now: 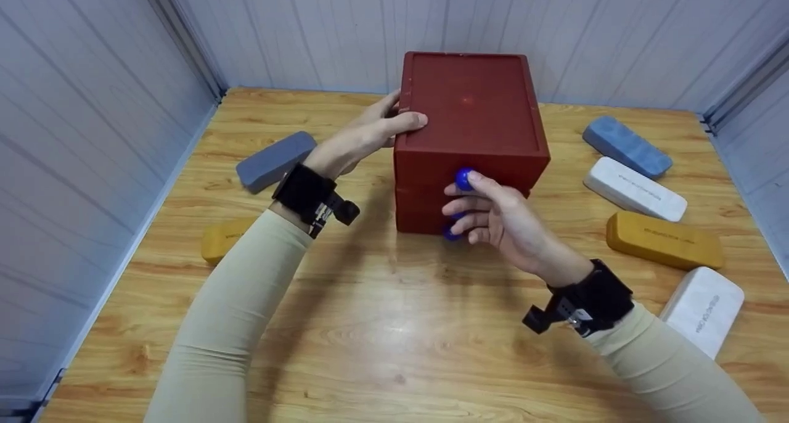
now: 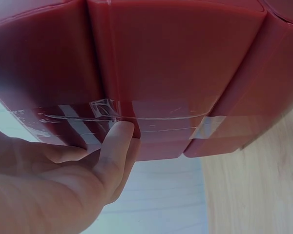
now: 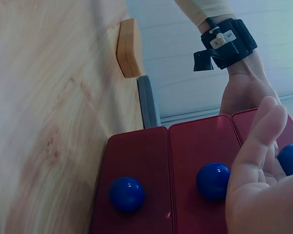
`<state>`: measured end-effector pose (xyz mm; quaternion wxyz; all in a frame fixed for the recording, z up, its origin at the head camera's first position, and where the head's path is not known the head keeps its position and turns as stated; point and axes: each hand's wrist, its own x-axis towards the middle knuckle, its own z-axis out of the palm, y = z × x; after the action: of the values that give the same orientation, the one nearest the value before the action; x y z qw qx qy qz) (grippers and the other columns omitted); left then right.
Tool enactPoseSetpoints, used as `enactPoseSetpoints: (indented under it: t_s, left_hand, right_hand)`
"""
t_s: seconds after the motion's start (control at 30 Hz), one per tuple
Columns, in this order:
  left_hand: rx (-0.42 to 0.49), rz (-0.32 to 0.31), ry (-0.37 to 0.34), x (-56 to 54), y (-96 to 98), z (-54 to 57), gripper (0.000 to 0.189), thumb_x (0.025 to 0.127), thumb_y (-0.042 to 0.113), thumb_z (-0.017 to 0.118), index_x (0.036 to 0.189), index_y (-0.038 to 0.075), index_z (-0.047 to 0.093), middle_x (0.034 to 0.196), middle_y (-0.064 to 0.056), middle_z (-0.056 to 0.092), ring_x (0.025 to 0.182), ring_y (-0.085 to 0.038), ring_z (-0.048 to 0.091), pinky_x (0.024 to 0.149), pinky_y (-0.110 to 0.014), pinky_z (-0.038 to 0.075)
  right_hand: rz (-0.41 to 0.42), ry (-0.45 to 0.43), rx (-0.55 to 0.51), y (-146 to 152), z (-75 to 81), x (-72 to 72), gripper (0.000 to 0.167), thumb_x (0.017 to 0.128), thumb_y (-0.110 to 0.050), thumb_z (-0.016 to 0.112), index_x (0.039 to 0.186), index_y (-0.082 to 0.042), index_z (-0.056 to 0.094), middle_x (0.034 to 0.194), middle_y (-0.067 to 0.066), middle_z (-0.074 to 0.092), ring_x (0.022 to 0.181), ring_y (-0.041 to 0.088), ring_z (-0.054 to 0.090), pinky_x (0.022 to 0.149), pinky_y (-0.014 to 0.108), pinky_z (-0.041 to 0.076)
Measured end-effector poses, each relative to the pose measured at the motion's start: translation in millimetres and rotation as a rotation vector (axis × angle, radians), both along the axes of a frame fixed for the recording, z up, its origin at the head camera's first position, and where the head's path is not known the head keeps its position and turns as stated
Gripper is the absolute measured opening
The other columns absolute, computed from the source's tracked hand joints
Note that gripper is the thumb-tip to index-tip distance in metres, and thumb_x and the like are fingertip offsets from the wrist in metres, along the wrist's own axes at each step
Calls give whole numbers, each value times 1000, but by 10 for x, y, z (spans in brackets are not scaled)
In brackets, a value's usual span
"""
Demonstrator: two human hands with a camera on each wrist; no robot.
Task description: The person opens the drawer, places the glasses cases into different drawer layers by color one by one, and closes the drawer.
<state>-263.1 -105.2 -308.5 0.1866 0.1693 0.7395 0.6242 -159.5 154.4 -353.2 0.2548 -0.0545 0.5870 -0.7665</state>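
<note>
Red cabinet (image 1: 465, 124): upright near the back of the tabletop (image 1: 382, 361), between both hands; its drawer fronts (image 3: 195, 139) show no clear gap, though the top one is partly hidden by a hand.
Left hand (image 1: 373, 127): thumb on the top face near the left edge, fingers fairly straight and pressed to the side, where clear tape (image 2: 161, 124) crosses the seams.
Right hand (image 1: 505, 219): thumb and forefinger appear to pinch the top blue knob (image 1: 462, 180); the remaining fingers are loosely bent before the front.
Lower knobs: the middle blue knob (image 3: 213, 181) and bottom blue knob (image 3: 127, 194) project from their own fronts, ungripped.
Step in hand: judged to be taking hold of the uppermost drawer while the cabinet is braced.
Next move: would call for a straight, level pull at the knob, the left hand countering any slide or tilt.
Blocks at right: blue block (image 1: 625, 145), upper white block (image 1: 635, 188) and yellow block (image 1: 664, 240), well apart from the cabinet.
</note>
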Motion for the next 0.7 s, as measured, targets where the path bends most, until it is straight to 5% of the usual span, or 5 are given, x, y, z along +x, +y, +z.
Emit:
enactPoseSetpoints:
  t_s: [0.37, 0.7]
  left_hand:
    - [-18, 18, -20, -35, 39, 1, 96, 98, 40, 67, 171, 12, 12, 151, -9, 52, 133, -19, 58, 114, -36, 47]
    - [10, 15, -23, -29, 35, -14, 90, 98, 37, 66, 170, 13, 18, 150, -10, 51, 131, -21, 60, 112, -37, 49]
  right_hand:
    - [35, 38, 38, 40, -3, 52, 52, 112, -46, 48, 131, 0, 63, 101, 5, 77, 79, 17, 73, 63, 23, 58]
    - [74, 86, 76, 81, -12, 142, 55, 113, -45, 47, 132, 4, 63, 100, 6, 78, 78, 17, 74, 64, 24, 59]
